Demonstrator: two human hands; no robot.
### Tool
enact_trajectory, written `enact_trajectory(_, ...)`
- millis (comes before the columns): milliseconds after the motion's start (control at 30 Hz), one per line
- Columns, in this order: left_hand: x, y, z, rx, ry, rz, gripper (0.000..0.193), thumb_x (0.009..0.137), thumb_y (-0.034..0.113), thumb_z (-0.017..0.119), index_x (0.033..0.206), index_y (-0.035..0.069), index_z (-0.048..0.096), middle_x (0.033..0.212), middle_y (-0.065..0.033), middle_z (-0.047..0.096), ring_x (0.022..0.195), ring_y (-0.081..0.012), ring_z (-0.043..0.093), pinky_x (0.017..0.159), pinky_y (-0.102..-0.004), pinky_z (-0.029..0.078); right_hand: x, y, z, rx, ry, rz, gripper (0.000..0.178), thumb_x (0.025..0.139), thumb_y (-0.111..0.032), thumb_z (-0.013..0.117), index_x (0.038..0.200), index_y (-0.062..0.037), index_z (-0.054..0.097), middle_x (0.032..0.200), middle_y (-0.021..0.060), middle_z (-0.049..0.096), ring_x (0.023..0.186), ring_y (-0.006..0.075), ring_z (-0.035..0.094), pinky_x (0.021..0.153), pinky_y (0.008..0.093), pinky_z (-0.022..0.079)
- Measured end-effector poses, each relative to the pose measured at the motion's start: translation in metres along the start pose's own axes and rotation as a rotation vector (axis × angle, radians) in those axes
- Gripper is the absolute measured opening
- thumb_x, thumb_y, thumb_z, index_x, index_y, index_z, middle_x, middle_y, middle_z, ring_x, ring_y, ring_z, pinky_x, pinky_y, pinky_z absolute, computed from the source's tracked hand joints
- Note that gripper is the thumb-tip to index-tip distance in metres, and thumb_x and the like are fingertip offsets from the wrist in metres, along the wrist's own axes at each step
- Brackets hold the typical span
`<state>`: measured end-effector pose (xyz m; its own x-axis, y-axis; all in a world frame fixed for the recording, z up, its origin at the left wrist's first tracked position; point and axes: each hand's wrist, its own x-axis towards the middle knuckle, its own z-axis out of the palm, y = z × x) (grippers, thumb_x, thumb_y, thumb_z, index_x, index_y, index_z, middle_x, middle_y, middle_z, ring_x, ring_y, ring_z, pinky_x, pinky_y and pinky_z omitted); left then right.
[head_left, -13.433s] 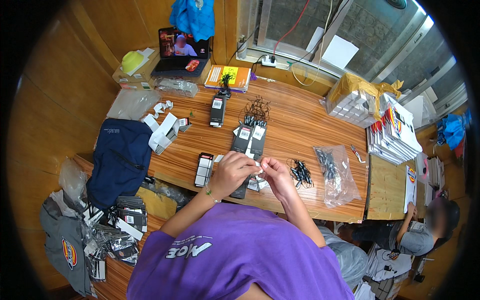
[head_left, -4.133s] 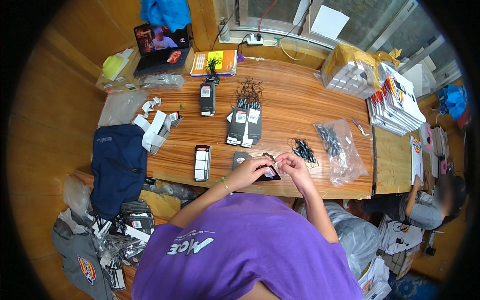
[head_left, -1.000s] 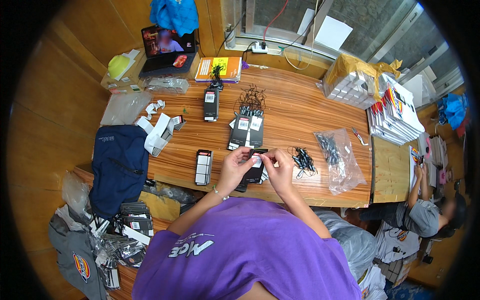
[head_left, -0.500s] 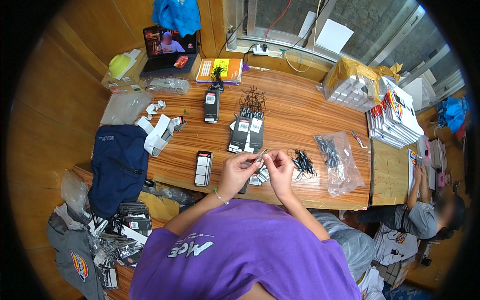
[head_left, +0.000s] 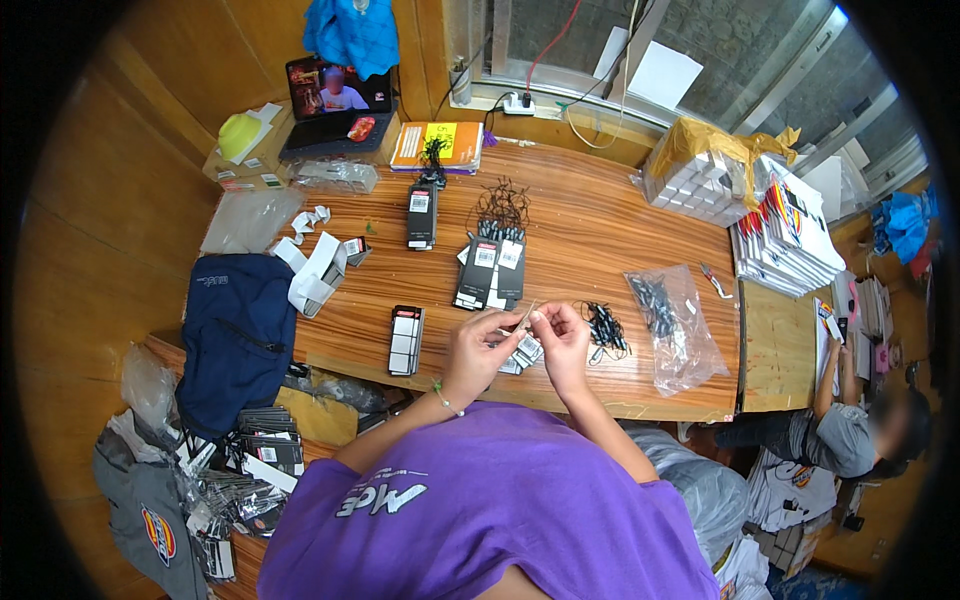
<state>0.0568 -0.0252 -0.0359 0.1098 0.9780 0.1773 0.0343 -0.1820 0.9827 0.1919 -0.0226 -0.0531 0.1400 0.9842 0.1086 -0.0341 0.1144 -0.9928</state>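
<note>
Close together over the table's near edge, my left hand (head_left: 478, 352) and my right hand (head_left: 564, 346) are both closed in a pinch. Between their fingertips is a thin card-like piece (head_left: 526, 315), seen almost edge-on; its kind is hard to make out. Partly hidden beneath the hands lie tags with white labels (head_left: 524, 350). Just beyond is a pile of black hang tags (head_left: 484, 262) with black strings fanned out at its far end. A stack of labelled tags (head_left: 406, 340) lies left of my left hand, and a bunch of black string loops (head_left: 606, 332) right of my right hand.
Further right are a clear bag of black strings (head_left: 668, 320) and cutters (head_left: 715, 281). Another tag stack (head_left: 421, 215) lies farther back. A navy bag (head_left: 238, 325) and peeled white backing paper (head_left: 318, 275) are at left. A co-worker (head_left: 850, 440) sits at far right.
My hands stay nearly in place, with the fingers shifting slightly around the thin piece. The co-worker's hands at far right have moved a little.
</note>
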Motion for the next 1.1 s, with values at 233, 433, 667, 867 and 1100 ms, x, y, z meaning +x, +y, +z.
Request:
enact_trajectory(233, 0.004, 0.005, -0.002, 0.29, -0.07, 0.162, 0.022, 0.073, 0.002, 0.063, 0.094, 0.003, 0.065, 0.083, -0.0098, 0.063, 0.076, -0.0228, 0.061, 0.065, -0.0305, 0.049, -0.005, -0.006, -0.001, 0.966, -0.02, 0.617, 0.003, 0.087, -0.003, 0.053, 0.085, -0.0013, 0.053, 0.067, 0.0016, 0.054, 0.057, 0.0086, 0.048, 0.055, 0.0213, 0.042)
enact_trajectory(433, 0.002, 0.001, 0.001, 0.34, -0.109, 0.118, 0.019, 0.074, 0.006, 0.063, 0.093, 0.002, 0.065, 0.085, -0.0114, 0.064, 0.074, -0.024, 0.063, 0.065, -0.0305, 0.05, -0.012, 0.01, 0.004, 0.272, 0.114, 0.188, 0.004, 0.085, -0.003, 0.055, 0.081, -0.0019, 0.055, 0.066, 0.0006, 0.054, 0.058, 0.0071, 0.048, 0.055, 0.0191, 0.04)
enact_trajectory(667, 0.001, -0.014, 0.003, 0.072, -0.086, -0.051, 0.017, 0.076, 0.001, 0.061, 0.093, -0.001, 0.063, 0.082, -0.0107, 0.065, 0.071, -0.0138, 0.064, 0.06, -0.0255, 0.053, -0.012, 0.008, 0.0, 0.804, 0.041, 0.529, 0.005, 0.086, -0.005, 0.056, 0.082, -0.0025, 0.055, 0.069, 0.0015, 0.055, 0.056, 0.0077, 0.047, 0.055, 0.0195, 0.042)
enact_trajectory(867, -0.007, -0.023, 0.006, -0.094, 0.06, -0.067, 0.018, 0.079, 0.0, 0.061, 0.096, -0.003, 0.061, 0.085, -0.0067, 0.064, 0.07, -0.0088, 0.061, 0.059, -0.0225, 0.051, -0.011, -0.007, 0.008, -0.02, -0.01, 0.003, 0.009, 0.084, -0.007, 0.062, 0.082, 0.0002, 0.058, 0.07, 0.0001, 0.058, 0.063, 0.0033, 0.051, 0.056, 0.0173, 0.04)
enact_trajectory(1100, -0.001, 0.001, -0.001, -0.174, 0.115, -0.019, 0.017, 0.079, -0.002, 0.061, 0.096, -0.002, 0.062, 0.086, -0.0049, 0.065, 0.069, -0.0075, 0.061, 0.059, -0.0197, 0.049, -0.003, -0.015, 0.012, 0.024, 0.0, 0.004, 0.008, 0.082, -0.007, 0.062, 0.081, 0.0008, 0.059, 0.069, 0.0001, 0.059, 0.062, 0.0044, 0.05, 0.057, 0.0192, 0.041)
